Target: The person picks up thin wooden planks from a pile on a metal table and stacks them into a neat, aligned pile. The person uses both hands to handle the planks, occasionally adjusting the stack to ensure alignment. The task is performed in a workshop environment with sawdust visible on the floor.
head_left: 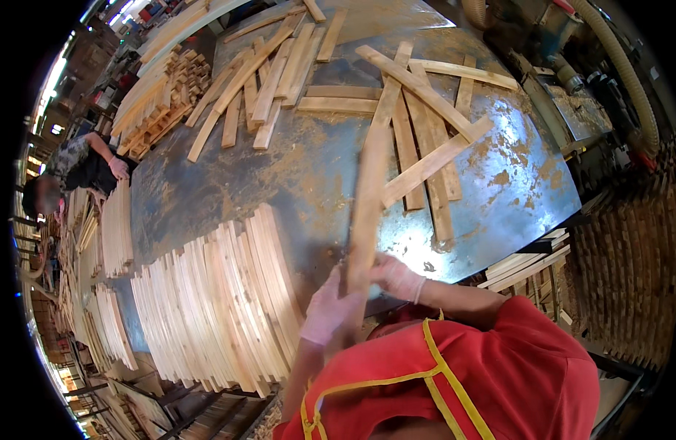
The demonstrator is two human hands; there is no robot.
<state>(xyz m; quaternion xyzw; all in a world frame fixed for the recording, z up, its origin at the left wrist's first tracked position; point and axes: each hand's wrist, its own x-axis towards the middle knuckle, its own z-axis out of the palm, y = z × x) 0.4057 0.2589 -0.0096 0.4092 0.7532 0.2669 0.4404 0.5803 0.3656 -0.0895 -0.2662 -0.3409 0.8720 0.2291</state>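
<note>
A long wooden board (366, 209) points away from my body over the metal table, its near end close to my chest. My left hand (327, 309), in a pale glove, grips the board's left side near that end. Opposite it, my gloved right hand (398, 278) holds the board's right edge, slightly farther up. The board's far end overlaps a loose heap of boards (420, 139). Just left of my left hand stands a tight row of pale boards (213, 301), packed side by side.
Dust-strewn metal table (301, 172) stretches ahead. More loose boards (279, 66) lie at the far side, beside stacked boards (158, 99). At the far left a person's gloved hand (118, 168) rests near another row. Machinery with a hose (624, 66) stands far right, above stacked wood (624, 271).
</note>
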